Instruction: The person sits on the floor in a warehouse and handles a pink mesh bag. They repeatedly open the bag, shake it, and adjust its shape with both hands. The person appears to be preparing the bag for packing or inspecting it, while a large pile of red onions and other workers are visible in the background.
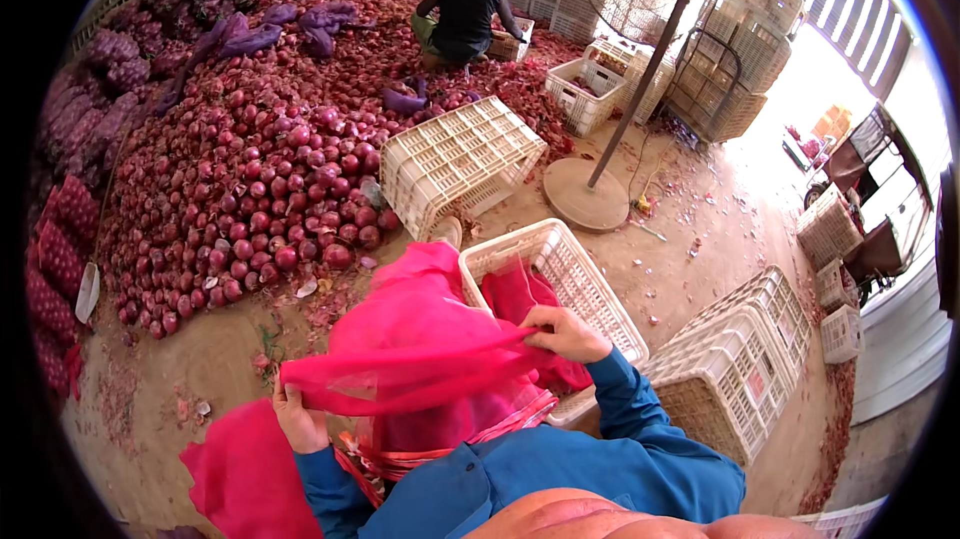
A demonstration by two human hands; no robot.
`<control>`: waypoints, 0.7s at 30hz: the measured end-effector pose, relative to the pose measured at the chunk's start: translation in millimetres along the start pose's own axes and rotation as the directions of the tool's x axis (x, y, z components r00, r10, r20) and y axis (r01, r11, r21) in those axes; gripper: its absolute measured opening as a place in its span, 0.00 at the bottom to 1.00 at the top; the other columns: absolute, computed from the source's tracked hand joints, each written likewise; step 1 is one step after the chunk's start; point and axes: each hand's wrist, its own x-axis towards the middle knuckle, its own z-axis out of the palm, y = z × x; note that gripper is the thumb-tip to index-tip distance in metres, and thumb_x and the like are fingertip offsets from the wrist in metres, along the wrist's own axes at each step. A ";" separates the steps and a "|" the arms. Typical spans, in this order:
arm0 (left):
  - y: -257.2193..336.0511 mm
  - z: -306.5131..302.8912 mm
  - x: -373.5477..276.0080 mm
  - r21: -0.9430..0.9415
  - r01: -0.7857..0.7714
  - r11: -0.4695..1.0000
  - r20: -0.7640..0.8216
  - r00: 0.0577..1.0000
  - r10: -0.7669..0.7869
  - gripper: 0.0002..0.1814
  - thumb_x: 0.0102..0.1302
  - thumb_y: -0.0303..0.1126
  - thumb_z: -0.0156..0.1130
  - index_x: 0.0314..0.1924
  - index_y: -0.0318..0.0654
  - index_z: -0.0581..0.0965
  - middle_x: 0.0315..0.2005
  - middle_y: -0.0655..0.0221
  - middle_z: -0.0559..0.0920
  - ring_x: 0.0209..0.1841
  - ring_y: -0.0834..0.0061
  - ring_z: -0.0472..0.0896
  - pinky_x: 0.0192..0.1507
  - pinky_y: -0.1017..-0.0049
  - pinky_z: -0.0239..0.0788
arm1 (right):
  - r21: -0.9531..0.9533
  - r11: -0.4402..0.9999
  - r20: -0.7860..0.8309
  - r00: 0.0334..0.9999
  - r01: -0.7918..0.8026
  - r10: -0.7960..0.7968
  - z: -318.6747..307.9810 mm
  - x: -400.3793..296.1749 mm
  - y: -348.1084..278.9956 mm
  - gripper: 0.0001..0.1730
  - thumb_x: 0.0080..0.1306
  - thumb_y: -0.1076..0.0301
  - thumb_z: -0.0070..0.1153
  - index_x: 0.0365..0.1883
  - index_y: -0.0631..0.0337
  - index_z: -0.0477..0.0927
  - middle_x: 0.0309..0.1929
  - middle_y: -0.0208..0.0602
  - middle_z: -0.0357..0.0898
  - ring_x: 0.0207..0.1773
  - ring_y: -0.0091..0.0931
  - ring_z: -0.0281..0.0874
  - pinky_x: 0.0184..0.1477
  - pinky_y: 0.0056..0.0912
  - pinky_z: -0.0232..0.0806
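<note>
A bright pink mesh bag (405, 381) is stretched across my lap between my two hands. My left hand (300, 411) grips one end of its gathered edge, with the thumb on top. At the other end, my right hand (568, 333) pinches the edge between thumb and fingers. More pink mesh (247, 471) hangs down at my left side. Close by my right hand, a cream plastic crate (600, 306) holds folded red mesh (517, 291). Part of that crate is hidden behind the mesh and my right arm.
A large heap of red onions (255, 216) spreads ahead and left. An overturned crate (465, 156) lies at its edge, near a fan stand's round base (586, 194). More crates (739, 366) stand to my right. Farther off, a person (469, 10) crouches beside a crate.
</note>
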 end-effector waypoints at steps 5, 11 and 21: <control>7.7 35.0 -10.5 -0.090 0.125 0.988 0.109 0.987 -0.115 0.23 0.65 0.35 0.61 0.57 0.33 0.70 0.44 0.68 0.80 0.41 0.76 0.80 0.45 0.76 0.74 | -0.160 0.986 -0.484 0.874 -0.042 -0.042 7.8 12.7 13.4 0.12 0.55 0.81 0.52 0.36 0.63 0.82 0.36 0.38 0.76 0.39 0.27 0.75 0.42 0.29 0.68; 12.8 46.7 -11.6 0.605 0.147 0.782 0.436 0.761 -0.481 0.12 0.65 0.29 0.59 0.45 0.28 0.77 0.31 0.73 0.80 0.34 0.83 0.75 0.38 0.83 0.68 | 0.752 0.549 -0.576 0.768 0.364 0.279 -13.4 21.6 -1.4 0.15 0.63 0.82 0.44 0.48 0.68 0.76 0.39 0.36 0.79 0.42 0.24 0.78 0.47 0.27 0.71; 1.0 -2.5 -0.5 -0.377 0.196 0.905 0.123 0.979 -0.161 0.21 0.66 0.45 0.57 0.51 0.37 0.72 0.34 0.67 0.79 0.40 0.73 0.77 0.48 0.68 0.72 | 0.612 0.764 0.147 0.979 -0.202 0.141 -24.1 18.9 -25.8 0.21 0.63 0.63 0.58 0.51 0.66 0.73 0.36 0.28 0.76 0.35 0.15 0.73 0.38 0.16 0.67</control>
